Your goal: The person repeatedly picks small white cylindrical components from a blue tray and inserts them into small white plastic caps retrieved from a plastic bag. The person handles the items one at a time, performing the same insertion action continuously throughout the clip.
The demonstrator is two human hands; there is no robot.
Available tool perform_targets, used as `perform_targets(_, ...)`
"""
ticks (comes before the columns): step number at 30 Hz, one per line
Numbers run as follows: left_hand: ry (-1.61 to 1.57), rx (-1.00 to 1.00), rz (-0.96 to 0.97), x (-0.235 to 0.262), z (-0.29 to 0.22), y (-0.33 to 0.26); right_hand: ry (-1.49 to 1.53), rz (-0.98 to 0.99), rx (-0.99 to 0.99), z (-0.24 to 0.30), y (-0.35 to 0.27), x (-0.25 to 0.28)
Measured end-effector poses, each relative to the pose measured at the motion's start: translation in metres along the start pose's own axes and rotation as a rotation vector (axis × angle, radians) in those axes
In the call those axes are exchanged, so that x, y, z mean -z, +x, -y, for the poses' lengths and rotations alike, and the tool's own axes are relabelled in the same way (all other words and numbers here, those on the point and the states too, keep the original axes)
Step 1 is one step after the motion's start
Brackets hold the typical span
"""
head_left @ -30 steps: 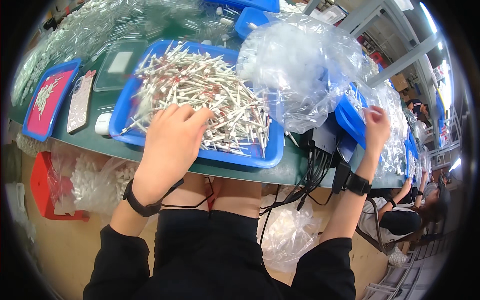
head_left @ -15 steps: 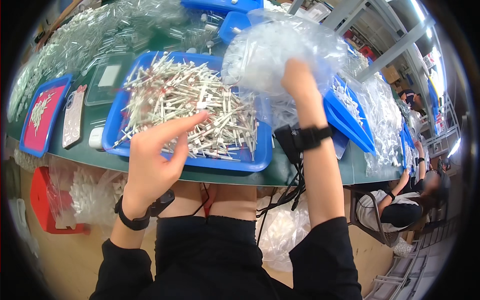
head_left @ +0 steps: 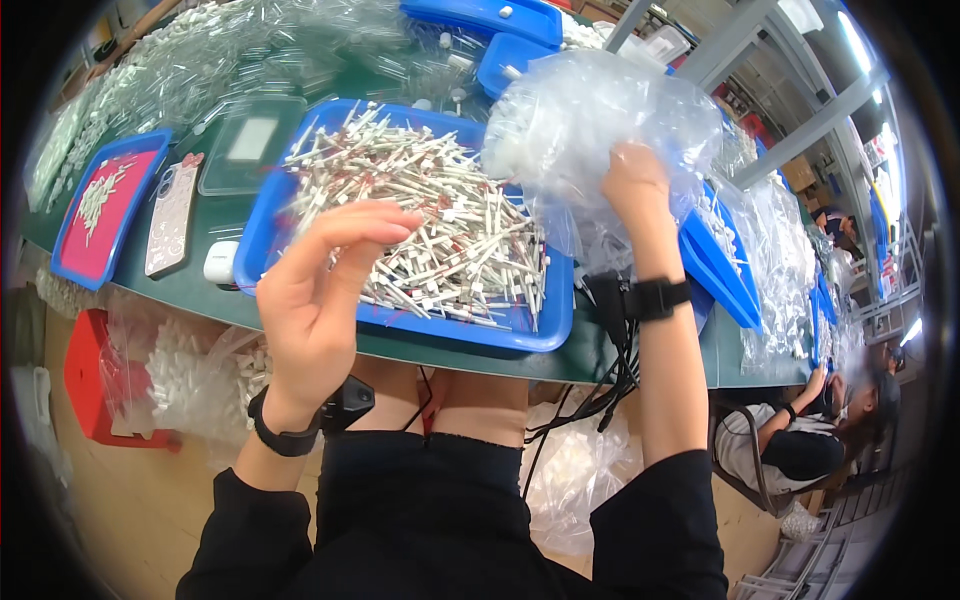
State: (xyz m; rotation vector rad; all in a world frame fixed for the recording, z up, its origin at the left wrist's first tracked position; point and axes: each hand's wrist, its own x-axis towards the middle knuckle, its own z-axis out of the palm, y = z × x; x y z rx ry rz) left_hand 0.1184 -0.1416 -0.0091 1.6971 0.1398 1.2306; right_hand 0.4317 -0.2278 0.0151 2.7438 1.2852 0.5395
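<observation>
My left hand (head_left: 325, 285) hovers over the near left part of a blue tray (head_left: 558, 325). Its fingers curve over to meet the thumb in a pinch; anything between the tips is too small to make out. Heaped in the tray are many thin white sticks (head_left: 430, 200) with small white pieces and fine red strands among them. Beyond the tray's right side, my right hand (head_left: 637, 180) is at a clear plastic bag (head_left: 560, 110) with whitish contents. The bag's film and the back of the hand hide those fingertips.
At left lie a phone (head_left: 173, 215), a white case (head_left: 221, 262) and a blue-rimmed pink tray (head_left: 75, 245) with white sticks. Clear tubes (head_left: 250, 50) pile up behind. Black cables (head_left: 610, 370) hang off the table edge. A person (head_left: 800, 440) sits at right.
My left thumb has come up towards the fingers, which pointed forward before. My right hand stays at the clear bag. The whole view has shifted slightly, moving things rightward.
</observation>
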Motion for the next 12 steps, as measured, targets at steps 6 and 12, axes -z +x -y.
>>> perform_targets(6,-0.203,0.265,0.026,-0.008,-0.016,-0.003,0.690,-0.345,0.281,0.038,-0.071,0.079)
perform_targets(12,-0.166,0.255,0.227,-0.022,-0.019,-0.006,1.506,-0.141,0.472,0.057,-0.128,0.065)
